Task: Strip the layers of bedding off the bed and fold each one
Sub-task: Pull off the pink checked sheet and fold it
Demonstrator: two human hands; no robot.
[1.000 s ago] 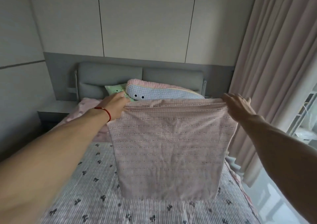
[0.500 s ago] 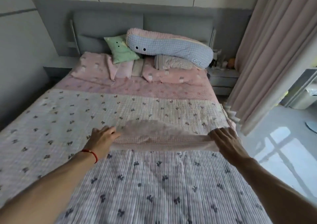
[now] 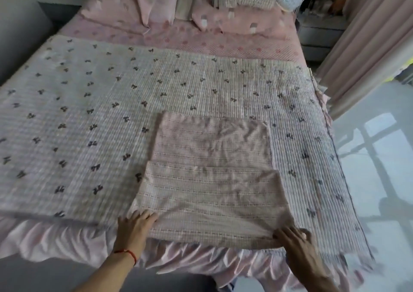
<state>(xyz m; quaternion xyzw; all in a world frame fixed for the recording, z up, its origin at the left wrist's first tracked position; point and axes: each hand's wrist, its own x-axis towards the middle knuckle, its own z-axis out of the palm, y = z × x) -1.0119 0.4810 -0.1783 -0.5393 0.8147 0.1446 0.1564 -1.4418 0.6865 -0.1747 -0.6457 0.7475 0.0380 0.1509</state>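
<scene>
Your left hand (image 3: 134,223) rests flat on the near corner of the pink sheet (image 3: 210,180), folded on the quilt (image 3: 89,112); your right hand (image 3: 292,235) pinches the other corner. Align edges, then smooth outward

Pink curtains (image 3: 366,45) hang beside the bed's far right corner. A pale floor (image 3: 380,157) alongside the bed's right edge reflects window light.
</scene>
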